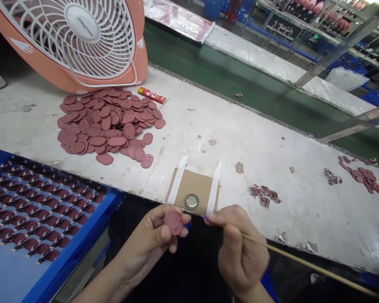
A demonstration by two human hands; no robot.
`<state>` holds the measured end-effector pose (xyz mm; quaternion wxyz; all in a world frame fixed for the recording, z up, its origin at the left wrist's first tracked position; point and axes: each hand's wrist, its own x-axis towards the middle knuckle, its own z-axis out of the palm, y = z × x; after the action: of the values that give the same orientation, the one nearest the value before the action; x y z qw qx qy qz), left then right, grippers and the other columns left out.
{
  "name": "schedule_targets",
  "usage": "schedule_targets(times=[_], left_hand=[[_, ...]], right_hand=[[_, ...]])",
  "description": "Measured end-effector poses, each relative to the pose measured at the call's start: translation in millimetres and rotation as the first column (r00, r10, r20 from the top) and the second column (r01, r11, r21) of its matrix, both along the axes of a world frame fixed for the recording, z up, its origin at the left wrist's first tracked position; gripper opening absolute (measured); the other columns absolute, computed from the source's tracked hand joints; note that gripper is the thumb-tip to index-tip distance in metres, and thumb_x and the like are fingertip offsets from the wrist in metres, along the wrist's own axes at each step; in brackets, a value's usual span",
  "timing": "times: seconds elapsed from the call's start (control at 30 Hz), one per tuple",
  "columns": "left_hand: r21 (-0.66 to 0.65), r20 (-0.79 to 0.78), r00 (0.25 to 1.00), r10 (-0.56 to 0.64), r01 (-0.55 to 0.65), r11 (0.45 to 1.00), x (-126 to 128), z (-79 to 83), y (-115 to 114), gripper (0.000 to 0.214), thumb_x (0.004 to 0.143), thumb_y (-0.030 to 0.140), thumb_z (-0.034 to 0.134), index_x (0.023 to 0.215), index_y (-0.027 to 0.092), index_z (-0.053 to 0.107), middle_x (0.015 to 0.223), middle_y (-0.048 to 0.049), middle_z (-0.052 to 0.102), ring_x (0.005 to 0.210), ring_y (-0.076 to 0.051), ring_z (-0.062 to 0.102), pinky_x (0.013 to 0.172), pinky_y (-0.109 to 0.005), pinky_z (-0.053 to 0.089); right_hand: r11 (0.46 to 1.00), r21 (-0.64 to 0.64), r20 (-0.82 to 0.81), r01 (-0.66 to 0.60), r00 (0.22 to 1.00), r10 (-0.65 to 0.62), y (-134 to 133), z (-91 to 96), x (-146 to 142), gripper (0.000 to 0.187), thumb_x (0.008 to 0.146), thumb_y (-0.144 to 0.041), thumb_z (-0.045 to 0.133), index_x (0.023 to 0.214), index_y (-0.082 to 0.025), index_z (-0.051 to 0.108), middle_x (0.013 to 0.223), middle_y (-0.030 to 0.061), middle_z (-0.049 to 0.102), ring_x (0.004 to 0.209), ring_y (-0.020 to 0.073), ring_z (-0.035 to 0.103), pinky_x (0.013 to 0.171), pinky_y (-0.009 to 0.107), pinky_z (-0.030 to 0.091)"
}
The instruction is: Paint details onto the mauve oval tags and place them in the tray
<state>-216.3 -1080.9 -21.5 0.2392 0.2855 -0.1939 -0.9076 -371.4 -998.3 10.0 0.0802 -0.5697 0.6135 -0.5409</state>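
Note:
My left hand [158, 233] pinches a flat reddish-brown oval disc [173, 223] with small dark holes, its face turned up toward me. To its right, my right hand [241, 248] is closed round a long thin wooden stick [290, 254] that slants down to the right. Something purple shows by my right fingertips; I cannot tell what it is. Just beyond both hands, an upturned bottle cap [192, 202] rests on a piece of cardboard [197, 183] held by two white tape strips at the bench edge.
A large heap of similar discs [110, 122] lies before an orange fan [82, 38], beside a red lighter [152, 95]. At left, a blue tray [12, 269] holds rows of dark red pieces. Small brown pieces [264, 194] and more discs [364, 179] lie on the bench [227, 139] at right.

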Motion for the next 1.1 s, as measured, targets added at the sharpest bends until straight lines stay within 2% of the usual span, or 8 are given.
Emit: schedule_targets(times=[0.07,0.2,0.33,0.43,0.5,0.77,1.1], left_hand=[[0.0,0.02,0.999,0.03,-0.03,1.0,1.8,-0.9,-2.2,0.035,0.058,0.039,0.092,0.086,0.022,0.079,0.083,-0.0023,0.077,0.065,-0.01,0.065,0.049,-0.013,0.048],[-0.004,0.019,0.999,0.043,-0.043,0.999,2.3,-1.2,-5.2,0.035,0.058,0.038,0.092,0.086,0.022,0.079,0.084,-0.002,0.076,0.065,-0.01,0.066,0.05,-0.013,0.048],[-0.006,0.006,1.0,0.024,-0.024,1.0,0.3,-0.3,-4.6,0.036,0.057,0.038,0.093,0.086,0.022,0.079,0.08,-0.0013,0.076,0.062,-0.01,0.065,0.049,-0.013,0.048],[-0.017,0.012,1.0,-0.002,0.002,1.0,-1.5,1.4,-2.9,0.034,0.059,0.036,0.092,0.086,0.023,0.079,0.083,-0.002,0.078,0.065,-0.011,0.067,0.05,-0.014,0.048],[-0.025,-0.002,1.0,-0.021,0.02,0.999,-2.7,3.1,-1.7,0.033,0.059,0.036,0.092,0.087,0.024,0.079,0.086,-0.0024,0.079,0.066,-0.012,0.068,0.051,-0.015,0.048],[-0.041,-0.054,0.997,-0.053,0.051,0.998,-4.3,5.3,1.6,0.033,0.06,0.036,0.092,0.088,0.025,0.079,0.087,-0.0011,0.08,0.065,-0.01,0.063,0.052,-0.015,0.048],[-0.039,-0.064,0.997,-0.049,0.047,0.998,-3.6,6.1,0.7,0.034,0.059,0.035,0.092,0.088,0.024,0.08,0.086,-0.0005,0.08,0.064,-0.009,0.063,0.053,-0.014,0.049]], right_hand=[[0.996,0.084,-0.096,0.032,0.995,-0.024,-5.0,-12.2,-7.2,0.02,0.099,-0.014,0.046,0.102,-0.019,0.065,0.085,0.0035,0.068,0.078,0.0172,0.061,0.069,0.032,0.046],[0.992,0.122,-0.133,0.029,0.991,-0.013,-12.1,-23.2,-11.6,0.017,0.095,-0.011,0.051,0.095,-0.02,0.067,0.083,0.0014,0.068,0.076,0.0167,0.059,0.073,0.034,0.042],[0.994,0.104,-0.015,0.014,1.0,-0.013,-5.0,-11.3,-5.3,0.022,0.1,-0.013,0.043,0.1,-0.019,0.065,0.085,0.0026,0.066,0.079,0.0163,0.06,0.07,0.032,0.046],[0.999,0.014,0.172,-0.036,0.985,0.033,2.2,3.2,1.3,0.026,0.104,-0.019,0.039,0.102,-0.018,0.065,0.082,0.0042,0.065,0.078,0.0174,0.06,0.068,0.033,0.047],[0.995,-0.047,0.228,-0.086,0.969,0.095,3.9,10.5,5.1,0.026,0.104,-0.021,0.04,0.104,-0.017,0.066,0.084,0.0057,0.066,0.077,0.0182,0.06,0.067,0.034,0.048],[0.983,0.002,0.146,-0.186,0.972,0.184,3.4,17.5,10.7,0.023,0.105,-0.021,0.041,0.106,-0.016,0.063,0.085,0.0056,0.067,0.076,0.0158,0.061,0.067,0.031,0.05],[0.984,0.019,0.069,-0.178,0.982,0.176,-2.2,20.5,11.8,0.022,0.105,-0.019,0.04,0.102,-0.014,0.061,0.084,0.0042,0.067,0.076,0.0131,0.06,0.068,0.028,0.049]])
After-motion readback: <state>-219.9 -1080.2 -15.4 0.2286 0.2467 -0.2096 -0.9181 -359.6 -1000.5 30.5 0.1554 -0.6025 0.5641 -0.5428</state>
